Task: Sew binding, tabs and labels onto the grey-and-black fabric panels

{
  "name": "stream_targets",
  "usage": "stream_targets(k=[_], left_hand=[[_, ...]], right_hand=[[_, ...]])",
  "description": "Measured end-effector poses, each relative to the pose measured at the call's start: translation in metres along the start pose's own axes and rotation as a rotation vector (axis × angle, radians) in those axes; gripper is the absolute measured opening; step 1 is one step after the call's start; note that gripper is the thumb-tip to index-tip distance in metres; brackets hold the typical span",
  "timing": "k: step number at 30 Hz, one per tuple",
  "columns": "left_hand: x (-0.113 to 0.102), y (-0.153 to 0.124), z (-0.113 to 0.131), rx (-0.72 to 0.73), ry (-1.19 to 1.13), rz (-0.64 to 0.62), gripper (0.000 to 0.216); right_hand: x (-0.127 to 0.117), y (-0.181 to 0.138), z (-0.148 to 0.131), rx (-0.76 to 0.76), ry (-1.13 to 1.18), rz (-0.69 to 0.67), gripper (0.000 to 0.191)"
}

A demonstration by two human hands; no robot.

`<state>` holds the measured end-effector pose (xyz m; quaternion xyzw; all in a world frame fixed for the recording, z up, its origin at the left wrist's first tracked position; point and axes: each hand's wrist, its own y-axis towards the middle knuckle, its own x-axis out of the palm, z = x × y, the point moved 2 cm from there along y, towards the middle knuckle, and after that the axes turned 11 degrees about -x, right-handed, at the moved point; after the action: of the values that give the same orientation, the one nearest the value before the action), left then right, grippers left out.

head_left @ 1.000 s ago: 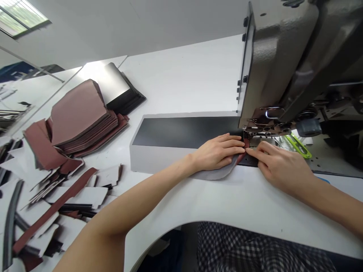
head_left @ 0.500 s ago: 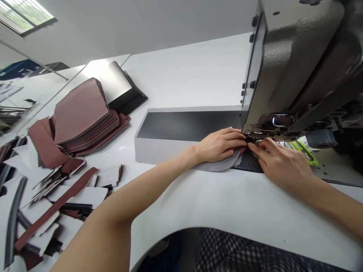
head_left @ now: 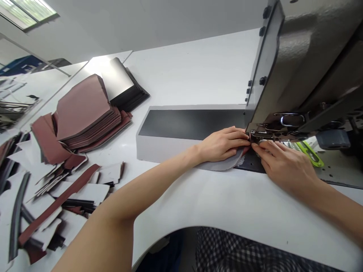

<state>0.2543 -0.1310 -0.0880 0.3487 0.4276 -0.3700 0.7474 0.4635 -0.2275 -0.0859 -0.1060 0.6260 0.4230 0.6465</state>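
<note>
The piece [head_left: 224, 165] is a thin, flat cut of sheet material, pale grey on the side facing up, with a rounded near edge. It lies on the white surface [head_left: 227, 204] at the foot of the sewing machine [head_left: 306, 64], mostly covered by the flat left hand [head_left: 224, 143]. Its far right edge shows dark red and sits beneath the needle, where the right hand [head_left: 280, 166] touches it with its fingertips (pinching or only pressing, it cannot be told).

Your left hand [head_left: 224, 145] and right hand [head_left: 283, 166] meet on a flat piece [head_left: 224, 165] under the sewing machine [head_left: 297, 68] at your right. Stacked pieces [head_left: 87, 113] lie far left on the table [head_left: 198, 68], with loose strips [head_left: 56, 196] before them.
</note>
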Motion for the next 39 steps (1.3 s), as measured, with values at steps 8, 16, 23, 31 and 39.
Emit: stream_targets(k=[8,16,23,31,39], left_hand=[[0.001,-0.001,0.002,0.009,0.005,0.010,0.040],[0.001,0.000,0.003,-0.004,0.039,0.024,0.037],[0.001,0.001,0.001,-0.012,0.048,0.029,0.037],[0.003,0.001,-0.001,-0.023,0.060,0.040,0.039],[0.005,0.000,-0.002,-0.044,0.046,0.041,0.038]], right_hand=[[-0.001,0.010,-0.007,0.094,-0.022,-0.107,0.031],[0.000,0.005,-0.009,0.060,-0.021,-0.101,0.033],[0.000,0.007,-0.009,0.059,-0.023,-0.110,0.034],[0.001,0.009,-0.011,0.068,-0.020,-0.140,0.034],[-0.001,0.010,-0.012,0.067,-0.019,-0.115,0.034]])
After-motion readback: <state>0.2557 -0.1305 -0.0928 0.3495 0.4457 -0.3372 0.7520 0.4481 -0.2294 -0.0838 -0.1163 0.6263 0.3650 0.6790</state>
